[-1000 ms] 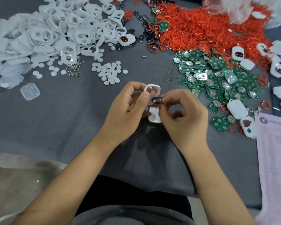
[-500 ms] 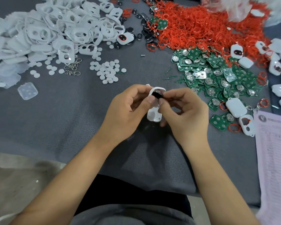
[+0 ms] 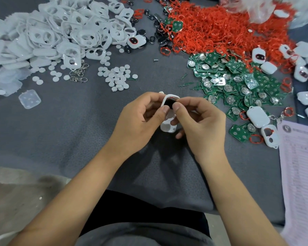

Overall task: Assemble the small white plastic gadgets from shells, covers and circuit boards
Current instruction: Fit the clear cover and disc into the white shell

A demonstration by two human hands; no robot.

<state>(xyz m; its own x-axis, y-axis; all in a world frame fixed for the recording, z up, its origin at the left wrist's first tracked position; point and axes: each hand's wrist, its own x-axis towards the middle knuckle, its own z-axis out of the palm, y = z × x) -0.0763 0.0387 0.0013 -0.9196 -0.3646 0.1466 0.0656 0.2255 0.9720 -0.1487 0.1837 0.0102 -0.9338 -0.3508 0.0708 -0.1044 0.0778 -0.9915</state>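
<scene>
Head view. At centre, the left hand [image 3: 140, 121] and the right hand [image 3: 201, 121] meet over a grey cloth-covered table [image 3: 60, 132]. Both grasp one white shell [image 3: 167, 127]: the left thumb and curled fingers hold its left edge, and the right thumb and forefinger pinch a small black insert [image 3: 170, 103] at its upper opening. The shell's lower end shows between the palms, above the cloth.

At 10 o'clock lies a heap of white covers [image 3: 60, 32]; at 11 o'clock, a scatter of white discs [image 3: 116, 77] beside metal clasps [image 3: 78, 73]. At 1 o'clock spreads a mound of red rings [image 3: 220, 29]; at 2 o'clock, green circuit boards [image 3: 238, 82]. Finished gadgets [image 3: 257, 116] lie at 3 o'clock, near a printed sheet [image 3: 300, 174]. A clear square cap [image 3: 29, 99] rests at 9 o'clock.
</scene>
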